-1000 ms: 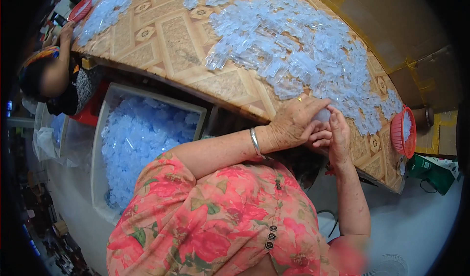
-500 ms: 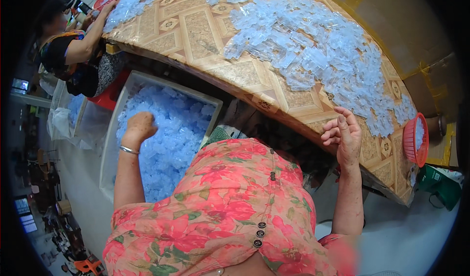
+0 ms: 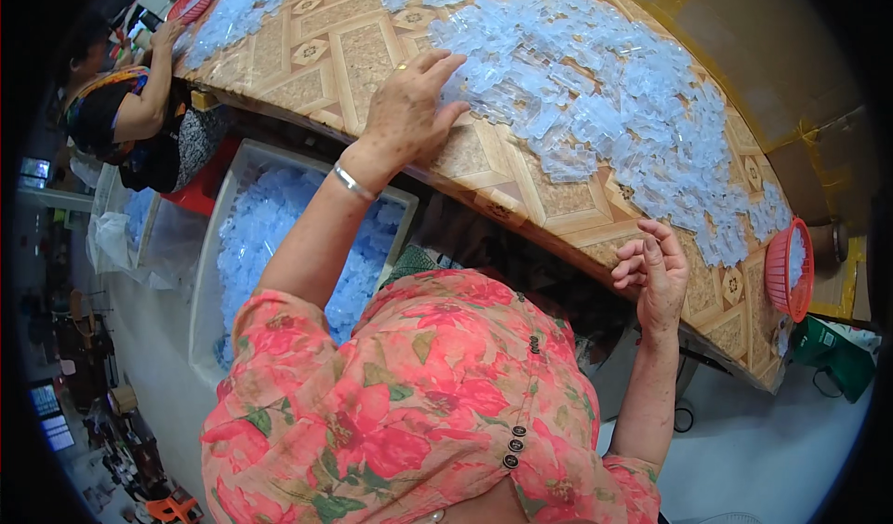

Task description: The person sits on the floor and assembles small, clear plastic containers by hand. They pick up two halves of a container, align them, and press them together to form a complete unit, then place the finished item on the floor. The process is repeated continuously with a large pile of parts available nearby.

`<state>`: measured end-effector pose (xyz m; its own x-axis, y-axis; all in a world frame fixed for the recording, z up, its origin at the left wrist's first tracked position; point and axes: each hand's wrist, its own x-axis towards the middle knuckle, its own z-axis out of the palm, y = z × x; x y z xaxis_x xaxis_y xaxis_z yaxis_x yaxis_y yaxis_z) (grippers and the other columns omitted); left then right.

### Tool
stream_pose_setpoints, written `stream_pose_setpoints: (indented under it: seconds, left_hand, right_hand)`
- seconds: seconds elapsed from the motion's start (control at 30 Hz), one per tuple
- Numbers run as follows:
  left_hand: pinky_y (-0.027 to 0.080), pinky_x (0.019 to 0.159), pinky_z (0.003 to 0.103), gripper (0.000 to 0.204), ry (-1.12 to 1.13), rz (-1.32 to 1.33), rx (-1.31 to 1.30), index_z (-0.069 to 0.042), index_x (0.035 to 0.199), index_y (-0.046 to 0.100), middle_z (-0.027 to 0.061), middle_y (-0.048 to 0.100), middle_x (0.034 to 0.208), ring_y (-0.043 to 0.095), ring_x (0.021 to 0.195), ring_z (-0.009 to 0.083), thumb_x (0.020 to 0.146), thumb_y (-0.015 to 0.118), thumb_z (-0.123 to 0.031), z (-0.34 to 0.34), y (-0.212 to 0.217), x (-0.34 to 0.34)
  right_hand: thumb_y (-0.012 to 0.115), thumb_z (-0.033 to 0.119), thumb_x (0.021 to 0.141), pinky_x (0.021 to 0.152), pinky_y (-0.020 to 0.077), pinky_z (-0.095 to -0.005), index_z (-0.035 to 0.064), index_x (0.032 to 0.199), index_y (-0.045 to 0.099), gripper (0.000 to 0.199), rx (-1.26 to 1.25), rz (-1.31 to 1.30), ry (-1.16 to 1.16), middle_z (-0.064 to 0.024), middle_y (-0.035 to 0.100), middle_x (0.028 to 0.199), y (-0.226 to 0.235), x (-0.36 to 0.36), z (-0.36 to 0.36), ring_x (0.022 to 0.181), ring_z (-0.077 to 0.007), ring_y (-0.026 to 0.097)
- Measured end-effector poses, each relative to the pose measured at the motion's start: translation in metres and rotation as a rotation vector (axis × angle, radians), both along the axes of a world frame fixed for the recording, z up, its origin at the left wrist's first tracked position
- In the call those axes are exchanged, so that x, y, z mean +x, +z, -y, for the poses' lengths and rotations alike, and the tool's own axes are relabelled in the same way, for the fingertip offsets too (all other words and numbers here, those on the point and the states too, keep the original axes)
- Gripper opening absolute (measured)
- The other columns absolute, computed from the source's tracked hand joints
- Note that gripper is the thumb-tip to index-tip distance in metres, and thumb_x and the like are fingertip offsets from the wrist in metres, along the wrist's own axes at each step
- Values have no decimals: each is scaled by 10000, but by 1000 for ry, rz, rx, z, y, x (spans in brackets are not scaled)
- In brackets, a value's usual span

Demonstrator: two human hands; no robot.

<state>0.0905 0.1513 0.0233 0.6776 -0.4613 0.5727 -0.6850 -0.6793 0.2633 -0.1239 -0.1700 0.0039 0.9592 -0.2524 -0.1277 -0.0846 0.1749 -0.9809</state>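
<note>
A wide spread of clear, bluish plastic pieces [image 3: 595, 106] lies on the patterned table [image 3: 507, 166]. My left hand [image 3: 409, 110], with a bracelet at its wrist, is over the table at the left edge of that spread. Its fingers are apart and I see nothing in them. Near the front edge of the table, my right hand [image 3: 656, 268] is raised with the palm turned up and the fingers loosely curled apart, holding nothing. A pale bin [image 3: 216, 245] full of similar bluish pieces [image 3: 270, 217] stands below the table at my left, partly hidden by my left forearm.
A red plastic basket [image 3: 789, 268] with some pieces hangs by the table's right end, near a green bag [image 3: 833, 352]. Taped cardboard [image 3: 772, 68] borders the far right side. Another person [image 3: 130, 106] works at the far left, beside a second red basket [image 3: 191, 3].
My left hand has moved from above the bin up and right to the table, its fingers opening from a closed shape. The right hand has barely shifted.
</note>
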Motion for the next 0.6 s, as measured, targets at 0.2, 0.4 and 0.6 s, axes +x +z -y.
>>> stream_pose_setpoints:
  seconds: [0.2, 0.4, 0.6]
  left_hand:
    - [572, 737, 347, 344, 106, -211, -163, -62, 1262, 659, 141, 732, 1072, 723, 852, 281, 930, 666, -154, -2, -21, 35]
    - [589, 722, 233, 336, -106, -625, -838, 32, 1254, 640, 122, 726, 1074, 731, 881, 180, 1012, 593, -197, -4, -13, 24]
    - [610, 745, 259, 386, -357, -1133, -1018, 46, 1314, 576, 165, 699, 1131, 733, 936, 240, 1027, 557, -211, 40, 19, -20]
  right_hand:
    - [595, 237, 1019, 492, 556, -217, -7, 1245, 551, 335, 28, 30, -23, -116, 673, 863, -4, -3, 0, 617, -128, 678]
    - [605, 241, 1014, 482, 552, -220, -12, 1237, 552, 342, 50, 38, -19, -121, 673, 864, -4, -1, 0, 608, -130, 676]
    - [609, 229, 1008, 489, 553, -222, -1, 1229, 563, 322, 53, 34, -47, -117, 678, 869, -4, -3, -2, 617, -130, 679]
